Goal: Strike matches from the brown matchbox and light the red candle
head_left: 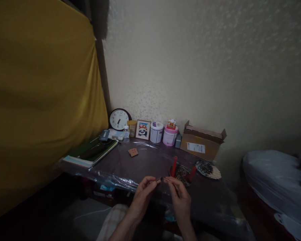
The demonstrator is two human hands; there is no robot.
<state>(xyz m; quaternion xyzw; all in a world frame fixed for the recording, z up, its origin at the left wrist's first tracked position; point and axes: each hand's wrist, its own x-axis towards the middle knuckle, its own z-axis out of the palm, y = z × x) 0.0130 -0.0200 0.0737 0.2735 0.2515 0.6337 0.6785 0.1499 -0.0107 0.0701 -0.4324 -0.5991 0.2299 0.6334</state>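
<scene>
My left hand (142,195) and my right hand (181,197) are raised close together over the front edge of a dark table (145,160) covered in clear plastic. Both pinch a small thin dark piece (159,180) between their fingertips; it is too small to name. Just beyond my right hand stands a round dish (182,174) with two red candles (174,166) upright in it.
A fan of thin sticks (208,169) lies right of the dish. Along the wall stand a clock (118,119), a small framed picture (142,130), two tins (156,132), and an open cardboard box (202,141). Books (94,152) lie left; a yellow curtain (40,100) hangs there.
</scene>
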